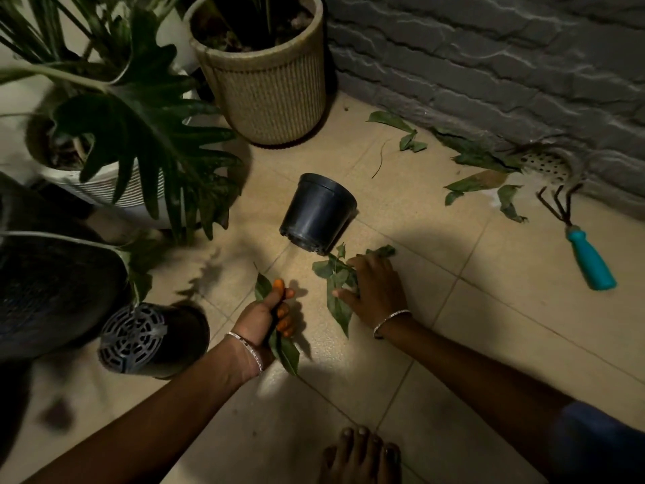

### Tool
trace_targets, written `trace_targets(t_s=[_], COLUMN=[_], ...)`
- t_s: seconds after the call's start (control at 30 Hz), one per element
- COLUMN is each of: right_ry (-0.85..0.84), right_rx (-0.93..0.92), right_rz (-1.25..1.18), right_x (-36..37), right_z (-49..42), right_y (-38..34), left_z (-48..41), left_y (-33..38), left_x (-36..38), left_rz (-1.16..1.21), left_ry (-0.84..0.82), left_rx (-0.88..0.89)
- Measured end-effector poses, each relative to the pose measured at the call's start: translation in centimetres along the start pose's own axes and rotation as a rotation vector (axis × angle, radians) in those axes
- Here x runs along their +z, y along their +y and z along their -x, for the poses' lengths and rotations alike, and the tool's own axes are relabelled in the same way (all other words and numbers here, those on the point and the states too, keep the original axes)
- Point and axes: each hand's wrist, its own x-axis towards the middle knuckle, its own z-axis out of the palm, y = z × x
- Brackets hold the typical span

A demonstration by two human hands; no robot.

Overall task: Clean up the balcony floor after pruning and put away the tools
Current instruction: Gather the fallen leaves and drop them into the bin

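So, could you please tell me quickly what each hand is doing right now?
Left hand: grips long green leaves and an orange object.
Right hand: open, resting on a loose green leaf cluster.

Left hand (265, 316) is front and centre above the floor (453, 344), gripping a bunch of leaves (288, 358). Just to its right, the right hand (373, 288) lies flat on a leaf cluster (335, 298) spread over the tiles. Right behind that cluster, a nursery pot (317, 213) lies on its side, base toward the hands. Left of the left hand, a second pot (146, 338) lies tipped over. At the back, a corner planter (268, 89) stands by the wall (488, 64), with another planter (104, 190) to its left. Along the wall's foot on the right lie scattered leaves (478, 181), and just beyond them the hand cultivator (572, 235), tines toward the wall. A bare foot (359, 455) sits at the near edge.
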Motion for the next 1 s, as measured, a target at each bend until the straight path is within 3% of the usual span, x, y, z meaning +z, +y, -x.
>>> trace_targets(t_s=[0.1, 0.2, 0.37, 0.5, 0.6, 0.7, 0.77, 0.87, 1.0], right_ry=[0.015, -0.035, 0.106, 0.078, 0.020, 0.069, 0.141, 0.114, 0.061], right_rx=[-0.028, 0.071, 0.226, 0.260, 0.220, 0.086, -0.040, -0.085, -0.035], right_rz=[-0.066, -0.203, -0.548, -0.762, -0.765, -0.635, -0.521, -0.391, -0.581], right_x=[0.3, -0.1, -3.0, -4.2, -4.7, -4.9, -4.7, -3.9, -4.0], right_z=[-0.8, -0.8, 0.2, 1.2, 2.0, 2.9, 3.5, 4.4, 5.5], right_y=[-0.4, -0.4, -1.8, -4.5, -6.0, -6.4, -6.2, -6.1, -6.0], left_z=[-0.1, -0.2, 0.1, -0.4, -1.0, -1.4, -1.2, -1.1, -1.4], left_y=[-0.3, -0.6, -0.9, -1.3, -1.4, -1.4, -1.6, -2.0, -1.9], left_x=[-0.3, -0.4, 0.7, 2.1, 3.0, 3.7, 4.3, 4.9, 5.3], left_rz=[-0.063, -0.109, -0.174, -0.201, -0.274, -0.292, -0.285, -0.231, -0.146], left_ry=[0.024, 0.028, -0.013, -0.105, -0.195, -0.217, -0.147, 0.087, 0.187], left_rx=[-0.012, -0.033, 0.020, 0.054, 0.108, 0.174, 0.221, 0.118, 0.001])
